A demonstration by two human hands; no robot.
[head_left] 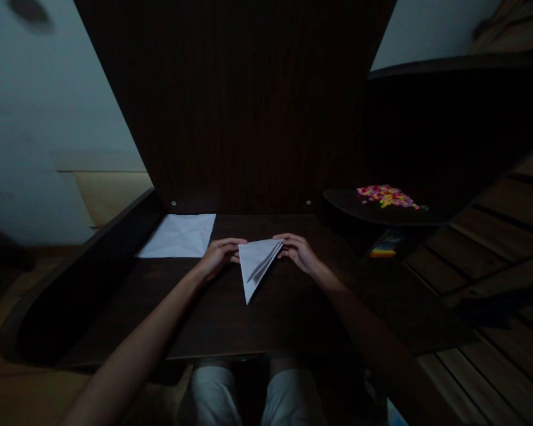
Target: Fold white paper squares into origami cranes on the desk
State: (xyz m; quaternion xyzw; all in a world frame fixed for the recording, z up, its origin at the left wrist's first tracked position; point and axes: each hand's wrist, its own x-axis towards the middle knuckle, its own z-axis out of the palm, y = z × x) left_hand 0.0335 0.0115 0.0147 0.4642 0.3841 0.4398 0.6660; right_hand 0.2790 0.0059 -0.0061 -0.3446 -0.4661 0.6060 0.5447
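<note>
L hand (217, 257) & R hand (299, 251) both grasp the folded paper (256, 260), fingertips at its L & R upper corners, so it sits right btwn them. Paper's white, matte, crisp-edged; triangle shape, point toward the person, layers fanned open along the R edge. Exact no. of layers: can't tell. Under the grip, desk (244, 331): dark brown, smooth, wood-look. Just beyond L hand, 1 flat white sheet (180, 236), 4-sided, w/ faint creases.

Count: 1 folded pc, 1 flat sheet, 2 hands.

Farther out, R of grip & a bit beyond: side shelf (337, 200), dark, rounded edge, bearing 1 pile of tiny bits (386, 195), pink/red/yellow mostly; too small to count. Below it, 1 small item w/ rainbow-colored edge (383, 244), too dim to ID. L of grip, past the sheet, a raised dark side board (71, 290) w/ rounded end. Straight beyond grip, tall dark back panel (249, 118) blocks the view, 2 screws (173, 203) near its base. Pale wall (35, 118) behind, far L.
</note>
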